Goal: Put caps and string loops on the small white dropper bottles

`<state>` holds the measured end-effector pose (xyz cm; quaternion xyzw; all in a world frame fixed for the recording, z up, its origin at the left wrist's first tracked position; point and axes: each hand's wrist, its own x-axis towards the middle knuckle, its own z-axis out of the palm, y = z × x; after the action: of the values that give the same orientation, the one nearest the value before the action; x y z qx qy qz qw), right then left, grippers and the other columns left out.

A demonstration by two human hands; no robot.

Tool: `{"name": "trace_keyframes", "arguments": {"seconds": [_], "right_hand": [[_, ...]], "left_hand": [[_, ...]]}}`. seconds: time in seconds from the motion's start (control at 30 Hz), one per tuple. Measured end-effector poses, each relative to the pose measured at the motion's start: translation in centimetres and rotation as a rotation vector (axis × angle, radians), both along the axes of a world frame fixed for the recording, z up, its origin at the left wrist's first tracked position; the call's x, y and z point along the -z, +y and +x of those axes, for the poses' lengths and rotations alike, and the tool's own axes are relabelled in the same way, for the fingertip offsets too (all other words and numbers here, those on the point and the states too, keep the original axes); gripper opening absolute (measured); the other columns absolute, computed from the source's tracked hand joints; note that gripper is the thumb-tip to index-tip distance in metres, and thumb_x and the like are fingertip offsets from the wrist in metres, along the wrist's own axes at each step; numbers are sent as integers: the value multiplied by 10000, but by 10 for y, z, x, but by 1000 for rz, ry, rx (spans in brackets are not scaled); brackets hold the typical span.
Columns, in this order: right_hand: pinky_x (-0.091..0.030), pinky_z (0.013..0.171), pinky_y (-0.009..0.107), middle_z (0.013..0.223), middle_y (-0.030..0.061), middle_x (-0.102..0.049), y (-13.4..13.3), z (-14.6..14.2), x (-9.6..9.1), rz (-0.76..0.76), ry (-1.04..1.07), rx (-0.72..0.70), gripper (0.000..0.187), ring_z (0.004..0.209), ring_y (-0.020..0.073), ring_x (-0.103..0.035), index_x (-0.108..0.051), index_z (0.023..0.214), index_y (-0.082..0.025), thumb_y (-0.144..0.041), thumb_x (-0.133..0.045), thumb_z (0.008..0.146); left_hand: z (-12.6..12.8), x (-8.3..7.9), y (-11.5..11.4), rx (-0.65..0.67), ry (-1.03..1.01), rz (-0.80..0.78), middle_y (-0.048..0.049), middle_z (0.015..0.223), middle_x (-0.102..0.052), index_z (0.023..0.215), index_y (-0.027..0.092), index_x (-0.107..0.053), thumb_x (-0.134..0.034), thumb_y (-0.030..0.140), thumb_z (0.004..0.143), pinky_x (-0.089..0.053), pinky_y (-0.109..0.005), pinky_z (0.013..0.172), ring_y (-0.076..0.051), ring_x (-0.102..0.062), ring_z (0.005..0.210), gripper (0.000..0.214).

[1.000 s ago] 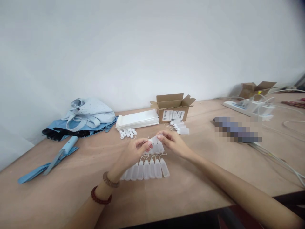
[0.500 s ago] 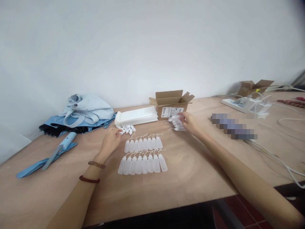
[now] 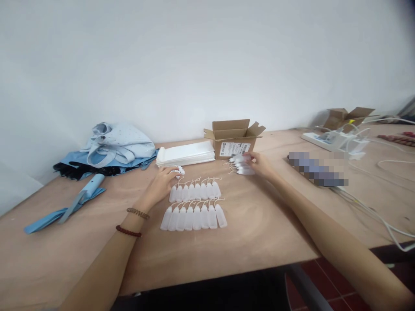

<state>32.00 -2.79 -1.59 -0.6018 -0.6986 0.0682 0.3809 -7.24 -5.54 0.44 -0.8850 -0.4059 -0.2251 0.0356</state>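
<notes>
My left hand point(image 3: 158, 185) curls its fingers over a pile of small white plastic pieces point(image 3: 179, 170); its fingertips are partly hidden among them. Beside the cardboard box, my right hand point(image 3: 259, 163) pinches the end of a frosted white tag point(image 3: 239, 158) at the top of a small stack with loops of string. Between my hands lie two neat rows of similar corded tags, a back row point(image 3: 194, 193) and a front row point(image 3: 193, 218), their cords pointing away from me.
Behind the pile rests a stack of white envelopes point(image 3: 188, 153), next to an open cardboard box point(image 3: 234, 144). A light blue bag point(image 3: 123, 144) and folded umbrella point(image 3: 92, 185) lie at left. Rightward are a pixelated object point(image 3: 316, 169), a power strip point(image 3: 316, 140) and cables.
My left hand has moved right and slightly away from me, covering more of the white pieces. My right hand stays at the small stack, and the view has shifted slightly.
</notes>
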Motion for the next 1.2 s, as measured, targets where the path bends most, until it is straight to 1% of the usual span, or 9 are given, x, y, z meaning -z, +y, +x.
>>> {"name": "trace_keyframes", "arguments": {"seconds": [0.13, 0.27, 0.53, 0.67, 0.83, 0.93, 1.03, 1.1, 1.2], "right_hand": [[-483, 712, 352, 865, 120, -670, 4, 2, 6, -7, -2, -8, 316, 746, 227, -592, -661, 1013, -110, -232, -489, 778], [-464, 791, 374, 946, 128, -664, 6, 2, 8, 13, -34, -11, 297, 841, 247, -588, -673, 996, -133, -237, -507, 773], [-423, 866, 403, 992, 154, -622, 1, -5, 4, 47, -134, 8, 304, 934, 282, -562, -683, 1003, -129, -280, -507, 806], [-404, 894, 420, 981, 149, -608, -1, -6, 1, 82, -184, 56, 282, 956, 292, -534, -690, 988, -142, -264, -508, 810], [-391, 900, 422, 996, 148, -595, -6, -15, -4, 140, -182, 59, 239, 986, 293, -508, -684, 943, -151, -241, -507, 809], [-419, 828, 378, 901, 121, -617, -14, -30, -9, 121, -82, -42, 185, 899, 253, -541, -657, 860, -151, -242, -505, 810], [-426, 686, 303, 771, 59, -634, -30, -52, -18, -51, 59, -259, 153, 714, 181, -553, -621, 842, -147, -253, -517, 806], [-408, 640, 274, 699, 27, -612, -43, -67, -25, -138, 77, -396, 161, 662, 158, -541, -622, 848, -144, -256, -513, 813], [-386, 595, 247, 687, 10, -598, -59, -84, -33, -226, 42, -577, 183, 634, 139, -527, -641, 880, -147, -253, -501, 831]], "left_hand": [[4, 3, 3, 14, 11, -22, -87, 1164, -610, 1034, 165, -650, -372, -23, 748, -400, -440, 977, -240, -488, 1071, 441], [4, 6, 6, 10, -13, -40, -87, 1126, -625, 1011, 173, -664, -383, 0, 767, -411, -440, 964, -241, -501, 1048, 411], [0, 9, 13, 10, 12, -40, -95, 1092, -639, 990, 159, -680, -367, 29, 799, -427, -420, 930, -240, -514, 1002, 390], [1, 7, 12, 0, 26, -44, -104, 1034, -638, 946, 170, -692, -387, 84, 830, -431, -410, 903, -243, -521, 971, 337], [1, 11, 14, -21, 22, -48, -114, 978, -622, 908, 170, -694, -402, 129, 850, -441, -398, 874, -246, -528, 958, 300], [0, 14, 16, -25, 1, -41, -119, 967, -615, 904, 166, -692, -400, 107, 829, -447, -400, 866, -249, -529, 958, 308], [-1, 14, 16, -38, -9, -28, -109, 966, -607, 910, 178, -691, -394, 102, 820, -453, -390, 865, -242, -533, 959, 319], [-1, 12, 15, -47, 0, -21, -103, 958, -603, 912, 181, -689, -390, 92, 812, -455, -382, 863, -234, -537, 950, 328], [-2, 11, 15, -51, 3, -15, -98, 929, -603, 909, 183, -690, -384, 78, 804, -452, -375, 856, -227, -543, 921, 340]]}}
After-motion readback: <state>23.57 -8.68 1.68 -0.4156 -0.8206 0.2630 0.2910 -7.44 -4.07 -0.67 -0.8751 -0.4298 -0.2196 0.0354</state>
